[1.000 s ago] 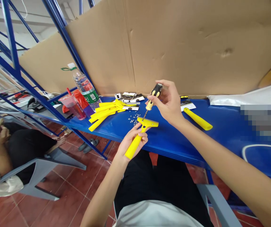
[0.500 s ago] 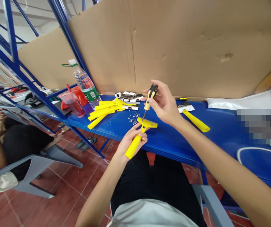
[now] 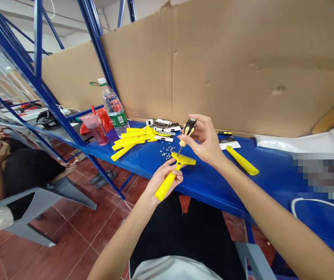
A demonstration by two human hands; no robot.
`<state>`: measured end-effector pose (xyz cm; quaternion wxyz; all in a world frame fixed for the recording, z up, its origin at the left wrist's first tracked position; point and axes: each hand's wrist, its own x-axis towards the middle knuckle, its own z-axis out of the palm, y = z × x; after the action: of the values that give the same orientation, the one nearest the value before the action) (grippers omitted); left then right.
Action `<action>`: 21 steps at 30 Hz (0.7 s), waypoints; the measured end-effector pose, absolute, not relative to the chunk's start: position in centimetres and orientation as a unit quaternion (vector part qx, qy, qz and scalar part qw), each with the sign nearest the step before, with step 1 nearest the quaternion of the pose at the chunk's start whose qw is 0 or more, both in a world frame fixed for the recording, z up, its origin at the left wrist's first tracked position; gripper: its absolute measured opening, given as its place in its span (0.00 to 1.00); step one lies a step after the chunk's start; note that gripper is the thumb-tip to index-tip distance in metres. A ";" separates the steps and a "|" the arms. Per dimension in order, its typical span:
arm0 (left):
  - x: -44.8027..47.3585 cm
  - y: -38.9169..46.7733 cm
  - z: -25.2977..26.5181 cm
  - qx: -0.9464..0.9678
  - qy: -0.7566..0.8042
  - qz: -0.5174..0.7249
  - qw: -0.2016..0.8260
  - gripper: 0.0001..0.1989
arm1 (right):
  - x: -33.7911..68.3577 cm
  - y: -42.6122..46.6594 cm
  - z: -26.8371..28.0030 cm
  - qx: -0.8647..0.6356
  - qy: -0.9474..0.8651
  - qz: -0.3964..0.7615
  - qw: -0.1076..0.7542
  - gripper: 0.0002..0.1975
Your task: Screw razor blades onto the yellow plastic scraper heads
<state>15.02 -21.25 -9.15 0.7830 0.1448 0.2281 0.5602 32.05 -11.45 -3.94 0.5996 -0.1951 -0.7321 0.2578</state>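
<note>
My left hand (image 3: 164,178) is closed round the handle of a yellow scraper (image 3: 166,187), its wide head pointing away from me above the table's front edge. My right hand (image 3: 204,140) grips a black and cream screwdriver (image 3: 188,129) by its handle. The screwdriver tilts, and its tip meets the left part of the scraper head, where a screw may be hidden. Another screw shows on the head's right part. Small loose screws (image 3: 167,151) lie scattered on the blue table (image 3: 207,182) just behind the scraper.
Several yellow scrapers (image 3: 129,140) are piled at the left, near a plastic bottle (image 3: 115,107) and a cup with a straw (image 3: 97,128). A single yellow handle (image 3: 242,160) lies at the right. Cardboard (image 3: 228,70) walls off the back. Another person (image 3: 24,167) sits at far left.
The camera view has shifted, so the table and things appear slightly lower. Both hands keep their hold, the screwdriver tip still at the same spot on the scraper head.
</note>
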 end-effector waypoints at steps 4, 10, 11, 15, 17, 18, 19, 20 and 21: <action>15.0 -21.3 -9.5 0.151 0.214 0.567 0.781 0.27 | 32.2 -10.9 -4.1 -0.221 -0.709 0.196 0.640 0.33; 14.9 -21.1 -9.7 0.118 0.198 0.586 0.777 0.27 | 32.8 -10.8 -2.8 -0.181 -0.767 0.322 0.525 0.28; 14.9 -21.1 -9.7 0.121 0.195 0.586 0.777 0.27 | 32.7 -10.7 -2.5 -0.193 -0.769 0.316 0.522 0.28; 14.9 -21.1 -9.7 0.117 0.191 0.588 0.777 0.29 | 31.7 -10.5 -2.3 -0.252 -0.763 0.182 0.567 0.28; 14.8 -21.1 -9.6 0.102 0.188 0.595 0.774 0.29 | 31.0 -10.4 -2.7 -0.242 -0.759 0.176 0.579 0.27; 14.8 -21.1 -9.5 0.097 0.185 0.599 0.773 0.29 | 30.7 -10.4 -2.9 -0.231 -0.757 0.199 0.578 0.27; 14.8 -21.1 -9.5 0.095 0.183 0.601 0.772 0.28 | 30.4 -10.3 -3.0 -0.223 -0.754 0.230 0.573 0.29; 14.8 -21.1 -9.5 0.095 0.183 0.601 0.772 0.28 | 30.1 -10.2 -3.1 -0.221 -0.750 0.256 0.568 0.31; 14.8 -21.2 -9.5 0.097 0.185 0.600 0.772 0.29 | 29.9 -10.0 -3.0 -0.227 -0.745 0.272 0.564 0.33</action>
<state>14.84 -21.16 -9.53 0.7722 0.0970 0.1845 0.6002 29.89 -10.03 -3.05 0.5642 -0.2275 -0.7455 0.2724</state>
